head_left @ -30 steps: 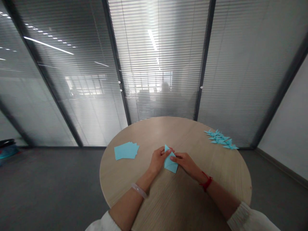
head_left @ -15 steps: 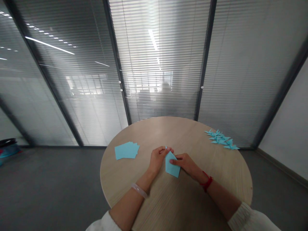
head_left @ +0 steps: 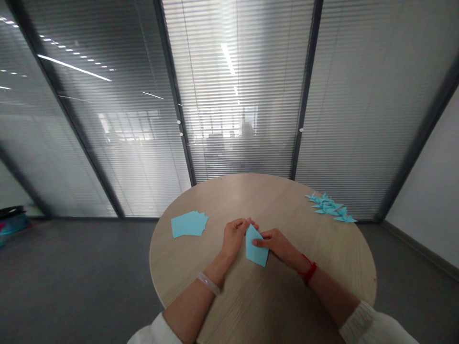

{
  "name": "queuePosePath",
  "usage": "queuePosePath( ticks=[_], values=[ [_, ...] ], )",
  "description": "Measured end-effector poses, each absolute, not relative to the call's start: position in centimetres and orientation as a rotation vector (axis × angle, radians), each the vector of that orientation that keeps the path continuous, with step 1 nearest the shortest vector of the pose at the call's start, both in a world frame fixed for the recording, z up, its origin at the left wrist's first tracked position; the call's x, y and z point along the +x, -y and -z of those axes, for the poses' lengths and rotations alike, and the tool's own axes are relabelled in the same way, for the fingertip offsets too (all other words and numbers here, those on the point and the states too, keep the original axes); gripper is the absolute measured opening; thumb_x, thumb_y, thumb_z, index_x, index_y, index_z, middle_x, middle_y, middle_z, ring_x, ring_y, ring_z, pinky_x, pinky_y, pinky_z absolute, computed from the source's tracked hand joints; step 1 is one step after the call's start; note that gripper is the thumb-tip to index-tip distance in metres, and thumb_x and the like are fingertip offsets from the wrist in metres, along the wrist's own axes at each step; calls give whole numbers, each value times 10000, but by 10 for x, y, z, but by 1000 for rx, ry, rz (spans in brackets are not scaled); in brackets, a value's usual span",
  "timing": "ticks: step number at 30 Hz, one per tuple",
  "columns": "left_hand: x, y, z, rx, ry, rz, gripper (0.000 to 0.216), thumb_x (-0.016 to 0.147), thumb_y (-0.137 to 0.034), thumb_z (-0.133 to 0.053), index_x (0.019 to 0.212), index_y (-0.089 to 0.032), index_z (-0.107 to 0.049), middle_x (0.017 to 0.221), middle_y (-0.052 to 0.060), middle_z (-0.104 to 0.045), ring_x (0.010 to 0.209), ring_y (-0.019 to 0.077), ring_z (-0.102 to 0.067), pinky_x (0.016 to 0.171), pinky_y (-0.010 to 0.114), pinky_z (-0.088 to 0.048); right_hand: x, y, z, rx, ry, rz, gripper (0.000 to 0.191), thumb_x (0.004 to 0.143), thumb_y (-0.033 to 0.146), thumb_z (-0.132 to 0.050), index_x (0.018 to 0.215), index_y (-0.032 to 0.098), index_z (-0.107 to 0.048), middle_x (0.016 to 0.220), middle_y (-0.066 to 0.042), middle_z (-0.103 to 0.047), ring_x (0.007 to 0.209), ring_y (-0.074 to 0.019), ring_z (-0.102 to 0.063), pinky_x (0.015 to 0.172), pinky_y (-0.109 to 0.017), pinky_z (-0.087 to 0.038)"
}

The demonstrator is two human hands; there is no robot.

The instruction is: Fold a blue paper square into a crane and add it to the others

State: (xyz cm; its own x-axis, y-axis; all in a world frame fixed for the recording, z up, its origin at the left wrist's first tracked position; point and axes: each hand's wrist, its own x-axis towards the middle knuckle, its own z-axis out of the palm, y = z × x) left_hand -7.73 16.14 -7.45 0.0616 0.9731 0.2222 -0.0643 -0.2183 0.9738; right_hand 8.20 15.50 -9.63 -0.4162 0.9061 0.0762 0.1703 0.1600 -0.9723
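Folded blue paper (head_left: pixel 254 254) is held at its 12 o'clock tip by the left hand (head_left: pixel 234 234) and pinched at 3 o'clock by the right hand (head_left: pixel 276 241). On the table (head_left: pixel 251 193), blue sheets (head_left: pixel 188 224) are fanned at 10 o'clock; pointed blue pieces (head_left: pixel 327 208) are clustered at 2 o'clock.

I am at a round table (head_left: pixel 215 196) with a light wood top. In front of me is a big glass wall (head_left: pixel 136 191) with thin, flat blinds (head_left: pixel 244 160) across it. Dark bars (head_left: pixel 309 62) split it into tall parts. White lines of light (head_left: pixel 73 68) shine on the glass, and the middle part is very bright. The floor (head_left: pixel 89 277) is dark grey. On my right is a plain, pale wall (head_left: pixel 430 177). Far to my left I see a blurry blue thing (head_left: pixel 14 223), maybe a bag.
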Motion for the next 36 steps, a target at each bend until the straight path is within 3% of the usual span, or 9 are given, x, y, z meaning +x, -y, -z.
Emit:
queuePosePath(
  ticks=[23, 36],
  values=[
    [-75, -161, 75, 1368, -980, -1312, 314, 633, -449, -738, 658, -140, -689, 674, 67, -705, 581, 168, -616, 560, 256, -463, 83, -156, 96, -1017, 1649, -1383, 439, 641, 538, -712, 648, 101, -671, 538, 16, -501, 508, -99, -411, 505, -228, -312],
    [-71, -157, 72, 1331, -976, -1265, 327, 531, -416, -803, 552, -152, -611, 495, -22, -576, 423, 89, -468, 430, 207, -326, 84, -155, 93, -985, 1618, -1390, 437, 641, 537, -712, 704, 105, -702, 566, 6, -568, 528, -117, -475, 537, -237, -353]
  ],
)
